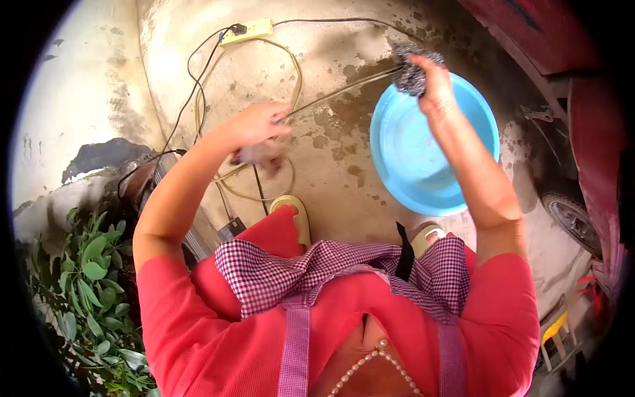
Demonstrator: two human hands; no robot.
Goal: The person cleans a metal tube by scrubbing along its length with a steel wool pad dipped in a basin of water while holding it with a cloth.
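My right hand (436, 83) is closed on a mottled grey-black cloth or scrubber (410, 74), raised over the far rim of a light-blue plastic basin (378, 142). A thin, taut cord (347, 88) runs from this grey bundle to my left hand (261, 126). The left fingers are slightly smeared by motion and appear to pinch the cord's other end. Just under the left hand is a blurred pinkish-brown thing (264, 155) that I cannot make out. Inside the basin, the bottom looks pale and wet.
A yellow power strip (247, 32) with black and beige cables lies on the stained concrete floor (331, 192). A black adapter (231, 229) is near my foot. Leafy plants (92, 291) stand at left. A red vehicle (595, 152) with a wheel (572, 218) is at right.
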